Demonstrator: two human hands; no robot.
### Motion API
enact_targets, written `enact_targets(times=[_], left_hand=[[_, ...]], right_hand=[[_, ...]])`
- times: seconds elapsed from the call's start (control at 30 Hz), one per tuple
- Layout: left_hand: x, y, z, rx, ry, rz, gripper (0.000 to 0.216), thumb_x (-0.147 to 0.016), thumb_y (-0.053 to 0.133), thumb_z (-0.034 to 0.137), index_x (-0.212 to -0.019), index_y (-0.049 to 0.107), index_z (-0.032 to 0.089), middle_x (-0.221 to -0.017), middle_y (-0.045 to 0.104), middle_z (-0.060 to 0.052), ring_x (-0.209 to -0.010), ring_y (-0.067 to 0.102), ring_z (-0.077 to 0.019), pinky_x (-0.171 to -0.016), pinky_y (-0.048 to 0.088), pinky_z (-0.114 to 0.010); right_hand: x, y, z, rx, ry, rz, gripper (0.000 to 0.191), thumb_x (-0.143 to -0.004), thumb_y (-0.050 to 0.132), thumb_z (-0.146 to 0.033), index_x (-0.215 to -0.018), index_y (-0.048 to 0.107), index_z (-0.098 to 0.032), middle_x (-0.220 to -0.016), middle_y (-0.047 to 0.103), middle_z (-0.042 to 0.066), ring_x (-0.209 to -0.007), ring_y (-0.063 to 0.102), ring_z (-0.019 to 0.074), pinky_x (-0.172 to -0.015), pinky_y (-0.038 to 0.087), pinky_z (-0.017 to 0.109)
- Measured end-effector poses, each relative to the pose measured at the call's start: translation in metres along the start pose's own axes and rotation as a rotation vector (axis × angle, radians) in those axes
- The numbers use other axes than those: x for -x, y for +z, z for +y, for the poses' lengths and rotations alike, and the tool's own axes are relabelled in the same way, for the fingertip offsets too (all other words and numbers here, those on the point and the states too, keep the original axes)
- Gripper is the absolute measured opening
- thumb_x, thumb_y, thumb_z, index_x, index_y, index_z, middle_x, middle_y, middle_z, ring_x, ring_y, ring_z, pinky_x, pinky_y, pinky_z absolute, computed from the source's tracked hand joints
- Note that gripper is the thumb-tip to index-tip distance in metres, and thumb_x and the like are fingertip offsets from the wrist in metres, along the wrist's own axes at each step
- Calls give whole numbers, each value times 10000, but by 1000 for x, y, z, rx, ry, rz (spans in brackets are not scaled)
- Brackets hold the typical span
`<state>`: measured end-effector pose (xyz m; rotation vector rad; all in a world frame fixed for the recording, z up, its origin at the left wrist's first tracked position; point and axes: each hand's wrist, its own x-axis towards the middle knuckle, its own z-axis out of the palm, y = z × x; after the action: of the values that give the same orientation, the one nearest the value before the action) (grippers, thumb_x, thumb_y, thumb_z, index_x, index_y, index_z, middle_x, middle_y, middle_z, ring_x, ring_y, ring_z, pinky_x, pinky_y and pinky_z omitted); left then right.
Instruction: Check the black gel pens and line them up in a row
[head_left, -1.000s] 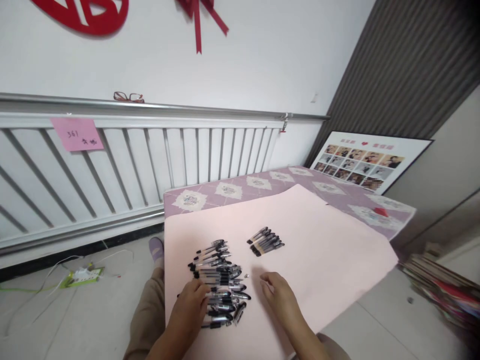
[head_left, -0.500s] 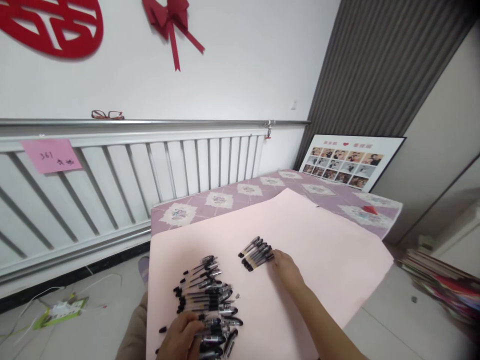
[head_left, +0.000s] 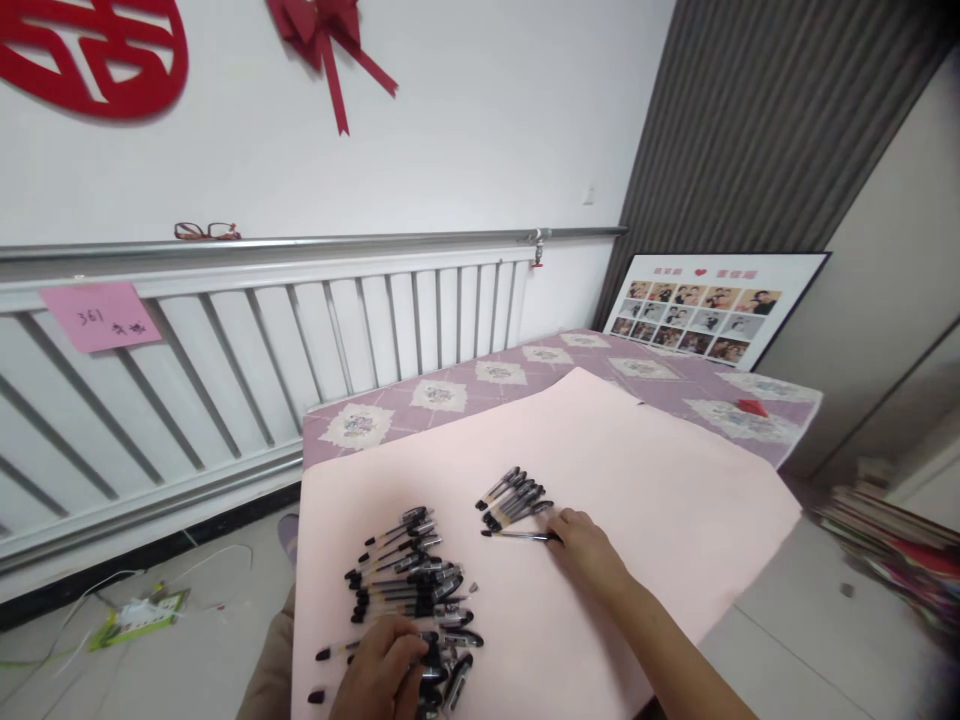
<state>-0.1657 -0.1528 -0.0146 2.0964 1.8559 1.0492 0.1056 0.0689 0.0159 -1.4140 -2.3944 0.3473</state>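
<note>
A loose pile of clear pens with black caps and tips (head_left: 409, 575) lies on the pink sheet at the near left. My left hand (head_left: 382, 668) is down on the lower part of this pile, its thumb and fingers closed around a pen there; the fingers partly hide it. Farther right lies a small neat row of similar pens (head_left: 514, 497), side by side and slanted. My right hand (head_left: 589, 550) pinches the right end of a single pen (head_left: 516, 535), just below that row. This pen's black tip points left.
The pink sheet (head_left: 652, 480) covers most of a table with a purple patterned cloth (head_left: 499, 372). A white radiator (head_left: 300, 345) runs behind. A photo board (head_left: 697, 305) leans at the back right. Stacked papers (head_left: 892, 560) are at the right, and a power strip (head_left: 142, 618) lies on the floor.
My right hand has shifted slightly down and right, and a single pen now shows in its fingers below the row. My left hand has moved a little right over the pile.
</note>
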Motion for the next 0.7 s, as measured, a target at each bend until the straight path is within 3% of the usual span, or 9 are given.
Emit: enact_targets(times=[0.2, 0.37, 0.47, 0.57, 0.7], left_hand=[[-23, -10, 25, -85, -30, -27, 237, -840, 421, 224, -1003, 593, 228, -1041, 581, -107, -992, 531, -235, -865, 459, -385], [-62, -14, 53, -221, -63, 21, 323, -821, 477, 203, -1138, 533, 226, -1165, 540, -82, -1119, 453, -250, -969, 362, -420], [-85, -12, 67, -283, -102, -89, 292, -828, 494, 216, -1113, 542, 257, -1115, 577, -50, -1071, 488, -245, -950, 355, -425], [-100, -9, 75, -311, -194, -268, 177, -861, 454, 238, -974, 587, 269, -941, 623, -19, -902, 567, -213, -821, 424, -364], [-106, -1, 77, -254, -281, -318, 166, -885, 403, 259, -921, 564, 252, -913, 614, -7, -854, 580, -180, -738, 423, -281]], right_hand=[[22, 1, -38, -212, -87, -41, 183, -788, 420, -186, -837, 590, -234, -729, 625, -16, -647, 558, 153, -612, 428, 247], [35, -1, -83, -679, -100, -77, 108, -795, 494, -280, -800, 587, -226, -710, 596, -21, -667, 545, 152, -607, 422, 241], [36, -3, -96, -810, -86, -129, 96, -786, 532, -293, -738, 561, -215, -634, 520, -45, -611, 483, 129, -565, 381, 223], [33, 0, -97, -1005, -42, -148, 109, -769, 576, -316, -770, 567, -207, -607, 494, -56, -591, 462, 114, -569, 367, 222], [25, 18, -99, -1375, 80, -181, 286, -741, 605, -443, -885, 556, -202, -552, 517, -61, -508, 469, 104, -542, 382, 237]])
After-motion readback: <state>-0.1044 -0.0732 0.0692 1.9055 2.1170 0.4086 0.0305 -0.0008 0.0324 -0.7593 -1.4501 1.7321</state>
